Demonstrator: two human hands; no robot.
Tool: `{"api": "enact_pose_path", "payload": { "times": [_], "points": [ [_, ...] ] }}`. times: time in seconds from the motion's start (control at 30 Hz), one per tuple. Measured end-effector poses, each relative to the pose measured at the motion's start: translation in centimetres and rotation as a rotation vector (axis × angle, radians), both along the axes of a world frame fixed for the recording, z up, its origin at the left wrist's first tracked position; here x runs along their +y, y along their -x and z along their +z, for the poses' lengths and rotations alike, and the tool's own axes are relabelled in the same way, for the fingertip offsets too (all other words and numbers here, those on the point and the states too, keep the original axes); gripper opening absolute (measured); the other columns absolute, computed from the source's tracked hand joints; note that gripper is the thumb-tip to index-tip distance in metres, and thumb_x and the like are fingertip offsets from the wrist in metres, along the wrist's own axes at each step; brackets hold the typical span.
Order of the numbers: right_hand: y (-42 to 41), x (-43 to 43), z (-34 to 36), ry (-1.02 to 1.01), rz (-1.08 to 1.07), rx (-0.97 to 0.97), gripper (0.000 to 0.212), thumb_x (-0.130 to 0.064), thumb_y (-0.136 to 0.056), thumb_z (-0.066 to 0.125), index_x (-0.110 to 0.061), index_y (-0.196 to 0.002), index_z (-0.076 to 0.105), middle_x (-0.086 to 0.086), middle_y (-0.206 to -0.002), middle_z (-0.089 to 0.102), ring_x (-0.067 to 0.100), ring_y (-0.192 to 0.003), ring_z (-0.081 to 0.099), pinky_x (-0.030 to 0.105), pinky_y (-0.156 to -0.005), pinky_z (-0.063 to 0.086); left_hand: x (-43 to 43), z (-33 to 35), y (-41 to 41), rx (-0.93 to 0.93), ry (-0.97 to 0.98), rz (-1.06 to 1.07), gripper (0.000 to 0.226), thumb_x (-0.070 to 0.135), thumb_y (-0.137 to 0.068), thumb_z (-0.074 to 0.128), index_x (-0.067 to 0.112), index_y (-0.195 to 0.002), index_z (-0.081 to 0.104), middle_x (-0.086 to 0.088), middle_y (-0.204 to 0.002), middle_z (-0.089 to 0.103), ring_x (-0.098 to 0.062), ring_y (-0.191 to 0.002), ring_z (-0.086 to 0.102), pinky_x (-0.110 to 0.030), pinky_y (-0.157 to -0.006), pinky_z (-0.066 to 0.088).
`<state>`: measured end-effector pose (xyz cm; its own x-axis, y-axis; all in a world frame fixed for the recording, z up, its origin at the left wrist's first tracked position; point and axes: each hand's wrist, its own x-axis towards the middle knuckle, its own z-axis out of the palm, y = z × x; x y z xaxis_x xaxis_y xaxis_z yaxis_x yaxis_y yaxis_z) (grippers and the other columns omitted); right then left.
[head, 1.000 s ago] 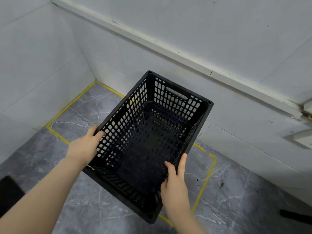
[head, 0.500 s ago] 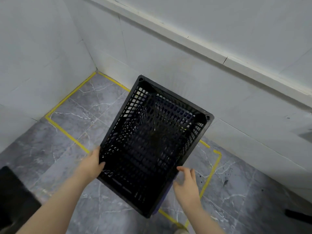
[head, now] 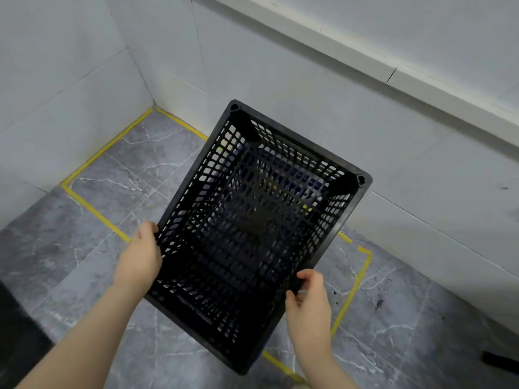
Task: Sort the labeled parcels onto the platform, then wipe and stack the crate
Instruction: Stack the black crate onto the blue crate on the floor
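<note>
Black perforated plastic crate [head: 261,234] was held mid-frame, mouth toward camera, over yellow tape outline [head: 92,161] on grey marbled floor [head: 126,192]; likely being lined up with marked bay for stacking.

Left hand [head: 139,262] at crate's 8 o'clock: grip clamped on long-side rim, fingers hidden behind wall. Right hand [head: 309,304] at 5 o'clock: grip pinching opposite rim, fingers curled. Two-sided hold probably steadied crate.

Blue glimpses showed through mesh; possibly second crate beneath, could not tell. Whether crate rested on anything was unclear. Dark object [head: 500,360] at frame's 4 o'clock was cut off.
</note>
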<state>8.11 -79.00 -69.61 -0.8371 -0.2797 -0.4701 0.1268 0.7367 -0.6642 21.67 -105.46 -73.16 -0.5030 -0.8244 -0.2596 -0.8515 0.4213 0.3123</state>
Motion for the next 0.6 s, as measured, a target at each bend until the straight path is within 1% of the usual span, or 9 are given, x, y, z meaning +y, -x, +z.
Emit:
{"api": "enact_pose_path", "payload": {
  "times": [0.1, 0.17, 0.23, 0.3, 0.33, 0.4, 0.47, 0.53, 0.6],
  "points": [
    [0.6, 0.0, 2.3, 0.068, -0.037, 0.041, 0.039, -0.007, -0.089, 0.059, -0.034, -0.111, 0.042, -0.004, -0.101, 0.056, 0.007, -0.081, 0.057, 0.031, -0.071, 0.051, -0.1, 2.8, 0.3, 0.058, 0.078, 0.005, 0.029, -0.001, -0.091, 0.042, 0.003, -0.12, 0.041, -0.025, -0.12, 0.052, -0.045, -0.091, 0.055, -0.042, -0.067, 0.038],
    [1.2, -0.4, 4.0, 0.137, -0.107, 0.051, 0.043, -0.007, -0.089, 0.059, -0.037, -0.113, 0.041, -0.005, -0.103, 0.057, 0.01, -0.081, 0.058, 0.035, -0.071, 0.053, -0.4, 5.1, 0.8, 0.099, 0.157, -0.035, 0.034, 0.004, -0.092, 0.049, 0.005, -0.125, 0.041, -0.022, -0.121, 0.053, -0.045, -0.096, 0.056, -0.042, -0.067, 0.038],
    [1.9, -0.9, 5.6, 0.161, -0.139, 0.096, 0.051, -0.012, -0.087, 0.061, -0.039, -0.124, 0.039, -0.004, -0.114, 0.057, 0.015, -0.095, 0.06, 0.04, -0.079, 0.054, -0.9, 7.2, 1.1, 0.107, 0.227, -0.141, 0.044, 0.006, -0.091, 0.053, 0.009, -0.133, 0.038, -0.02, -0.121, 0.052, -0.047, -0.09, 0.058, -0.045, -0.06, 0.042],
    [2.5, -1.3, 6.6, 0.111, -0.109, 0.159, 0.068, -0.016, -0.086, 0.064, -0.035, -0.141, 0.028, -0.005, -0.125, 0.051, 0.019, -0.111, 0.054, 0.043, -0.088, 0.051, -1.3, 8.8, 1.3, 0.08, 0.265, -0.227, 0.049, 0.006, -0.091, 0.053, 0.012, -0.137, 0.037, -0.018, -0.116, 0.05, -0.047, -0.073, 0.058, -0.043, -0.049, 0.043],
    [2.7, -1.3, 6.9, 0.089, -0.094, 0.181, 0.073, -0.014, -0.087, 0.063, -0.032, -0.146, 0.024, -0.004, -0.124, 0.047, 0.02, -0.108, 0.054, 0.042, -0.086, 0.051, -1.3, 9.2, 1.3, 0.069, 0.279, -0.253, 0.049, 0.005, -0.091, 0.053, 0.012, -0.137, 0.037, -0.017, -0.114, 0.05, -0.046, -0.065, 0.057, -0.041, -0.045, 0.042],
    [2.6, -1.5, 7.2, 0.057, -0.06, 0.2, 0.076, -0.007, -0.09, 0.056, -0.027, -0.151, 0.016, 0.001, -0.121, 0.04, 0.017, -0.082, 0.054, 0.036, -0.07, 0.048, -1.4, 9.5, 1.4, 0.06, 0.296, -0.286, 0.049, 0.005, -0.091, 0.052, 0.012, -0.138, 0.038, -0.016, -0.118, 0.049, -0.044, -0.058, 0.055, -0.039, -0.04, 0.042],
    [2.1, -1.4, 6.9, 0.006, -0.009, 0.23, 0.077, -0.004, -0.091, 0.051, -0.024, -0.152, 0.01, 0.005, -0.136, 0.033, 0.015, -0.066, 0.049, 0.031, -0.06, 0.042, -1.4, 9.3, 1.2, 0.056, 0.274, -0.296, 0.051, 0.006, -0.092, 0.051, 0.013, -0.14, 0.036, -0.013, -0.132, 0.048, -0.044, -0.064, 0.059, -0.041, -0.043, 0.046],
    [1.6, -1.3, 6.2, -0.038, 0.032, 0.213, 0.079, -0.003, -0.092, 0.048, -0.026, -0.153, 0.003, 0.0, -0.157, 0.009, 0.018, -0.059, 0.049, 0.03, -0.054, 0.041, -1.3, 8.8, 0.7, 0.042, 0.246, -0.277, 0.054, 0.007, -0.092, 0.049, 0.018, -0.142, 0.032, -0.012, -0.133, 0.051, -0.043, -0.067, 0.062, -0.043, -0.047, 0.048],
    [1.2, -1.0, 5.8, -0.087, 0.07, 0.17, 0.078, -0.004, -0.093, 0.045, -0.029, -0.152, 0.002, -0.005, -0.16, -0.01, 0.02, -0.054, 0.048, 0.032, -0.051, 0.043, -1.0, 8.6, -0.3, 0.042, 0.247, -0.287, 0.058, 0.005, -0.091, 0.051, 0.018, -0.144, 0.032, -0.015, -0.125, 0.057, -0.042, -0.061, 0.061, -0.042, -0.044, 0.047]
  ]
}}
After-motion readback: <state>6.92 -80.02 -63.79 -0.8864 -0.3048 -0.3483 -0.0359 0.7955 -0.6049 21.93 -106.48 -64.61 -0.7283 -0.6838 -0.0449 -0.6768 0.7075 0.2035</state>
